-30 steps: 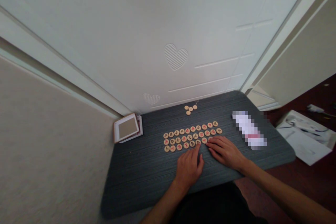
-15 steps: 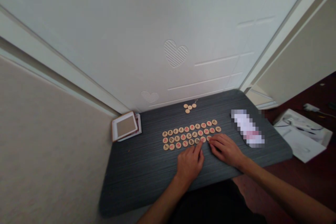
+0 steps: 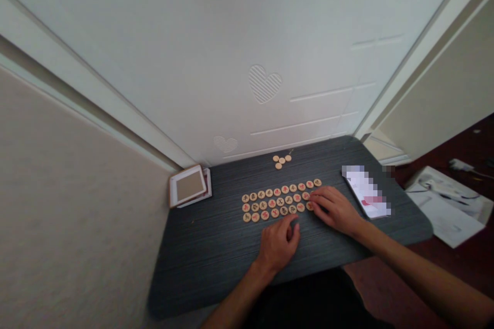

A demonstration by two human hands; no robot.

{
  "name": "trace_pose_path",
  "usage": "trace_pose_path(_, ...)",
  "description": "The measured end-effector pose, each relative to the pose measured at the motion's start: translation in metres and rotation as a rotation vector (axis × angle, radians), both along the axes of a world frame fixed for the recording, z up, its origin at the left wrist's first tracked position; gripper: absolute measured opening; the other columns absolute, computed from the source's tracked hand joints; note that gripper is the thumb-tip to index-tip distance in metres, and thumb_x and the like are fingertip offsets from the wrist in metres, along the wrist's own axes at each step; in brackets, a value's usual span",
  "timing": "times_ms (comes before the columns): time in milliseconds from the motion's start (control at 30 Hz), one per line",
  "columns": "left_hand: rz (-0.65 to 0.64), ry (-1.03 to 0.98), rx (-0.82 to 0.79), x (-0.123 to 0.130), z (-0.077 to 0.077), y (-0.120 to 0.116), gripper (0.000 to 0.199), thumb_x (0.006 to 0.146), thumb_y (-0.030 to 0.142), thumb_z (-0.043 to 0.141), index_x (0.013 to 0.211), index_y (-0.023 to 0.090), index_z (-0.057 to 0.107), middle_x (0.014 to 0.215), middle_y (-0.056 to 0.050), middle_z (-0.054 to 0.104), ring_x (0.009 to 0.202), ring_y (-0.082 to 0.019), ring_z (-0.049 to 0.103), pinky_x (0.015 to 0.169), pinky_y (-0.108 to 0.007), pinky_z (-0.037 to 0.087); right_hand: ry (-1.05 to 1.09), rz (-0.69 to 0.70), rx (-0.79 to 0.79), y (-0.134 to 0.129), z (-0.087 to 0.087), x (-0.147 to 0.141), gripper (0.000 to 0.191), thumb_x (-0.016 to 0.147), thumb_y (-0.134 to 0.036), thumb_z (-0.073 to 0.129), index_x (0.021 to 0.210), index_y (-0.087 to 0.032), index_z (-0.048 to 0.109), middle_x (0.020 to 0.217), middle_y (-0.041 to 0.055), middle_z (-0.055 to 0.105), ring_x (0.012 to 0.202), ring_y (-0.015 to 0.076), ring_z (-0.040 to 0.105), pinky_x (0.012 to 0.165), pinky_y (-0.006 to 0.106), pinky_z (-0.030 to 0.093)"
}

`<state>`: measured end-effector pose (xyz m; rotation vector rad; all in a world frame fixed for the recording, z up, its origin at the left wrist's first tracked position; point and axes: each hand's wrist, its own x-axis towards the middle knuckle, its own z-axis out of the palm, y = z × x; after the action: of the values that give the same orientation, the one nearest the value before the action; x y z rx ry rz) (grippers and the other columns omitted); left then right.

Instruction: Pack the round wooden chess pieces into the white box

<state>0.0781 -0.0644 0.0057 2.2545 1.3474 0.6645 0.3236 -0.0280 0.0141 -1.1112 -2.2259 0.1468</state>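
Round wooden Chinese chess pieces (image 3: 280, 201), marked in red or black characters, lie flat in three rows on the dark grey table (image 3: 208, 257). Just below the bottom row is my left hand (image 3: 280, 244), its fingers loosely bent and its index finger and thumb apart, with nothing between them. At the right end of the rows, my right hand (image 3: 335, 211) reaches over the last pieces of the middle and bottom rows. Its fingertips rest at a red-marked piece (image 3: 309, 206), thumb and fingers apart; the hand partly hides pieces there.
Several plain-faced pieces (image 3: 282, 161) form a small cluster near the back edge. A phone (image 3: 365, 190), partly pixelated, lies to the right. Stacked frames (image 3: 188, 186) sit at the back left, against the white panel (image 3: 216, 61). A white box (image 3: 450, 205) stands beyond the right edge.
My left index finger has drawn back from the bottom row and bent. My right hand has shifted slightly up over the right ends of the rows. The view has tilted a little.
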Motion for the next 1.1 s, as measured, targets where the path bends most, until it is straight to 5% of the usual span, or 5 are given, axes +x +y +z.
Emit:
trace_pose_path(167,-0.065,-0.053,0.042,-0.009,0.039,0.038,0.021,0.101,0.034,0.05,0.107,0.025,0.068,0.087,0.0,0.074,0.075,-0.014,0.068,0.075,-0.026,0.052,-0.047,-0.023,-0.098,0.046,0.028,-0.008,0.033,0.096,-0.025,0.057,0.128,-0.024,0.064,0.124,0.0112,0.067,0.116,0.0276,0.062,0.102,0.046,0.051)
trace_pose_path(333,-0.061,0.267,0.063,-0.009,0.067,0.117,0.022,0.1,0.037,0.051,0.112,0.026,0.065,0.101,-0.001,0.072,0.094,-0.017,0.067,0.084,-0.027,0.052,-0.166,0.074,-0.257,0.108,0.026,-0.014,0.044,0.092,-0.027,0.062,0.136,-0.022,0.059,0.132,0.0126,0.063,0.123,0.0288,0.058,0.106,0.046,0.048)
trace_pose_path(500,0.033,0.366,0.056,0.007,0.056,0.172,0.026,0.092,0.043,0.061,0.107,0.022,0.065,0.11,-0.009,0.069,0.106,-0.026,0.065,0.089,-0.035,0.052,-0.186,0.04,-0.277,0.16,0.013,-0.025,0.047,0.087,-0.017,0.065,0.134,-0.016,0.059,0.134,0.0155,0.061,0.126,0.0282,0.056,0.109,0.043,0.045)
trace_pose_path(733,0.132,0.413,0.027,0.02,0.028,0.188,0.03,0.095,0.043,0.055,0.11,0.018,0.064,0.113,-0.014,0.065,0.104,-0.03,0.065,0.085,-0.038,0.052,-0.179,0.011,-0.346,0.181,0.007,-0.037,0.022,0.088,-0.013,0.061,0.108,-0.015,0.072,0.108,0.0113,0.072,0.108,0.0245,0.063,0.102,0.037,0.046)
trace_pose_path(1100,0.051,0.31,0.051,-0.083,0.016,0.207,0.017,0.089,0.035,0.064,0.1,0.022,0.067,0.104,-0.005,0.066,0.093,-0.02,0.064,0.086,-0.03,0.05,0.175,0.042,-0.671,0.134,0.024,0.004,0.023,0.086,-0.022,0.063,0.107,-0.018,0.071,0.095,0.0056,0.074,0.085,0.0192,0.071,0.084,0.035,0.057)
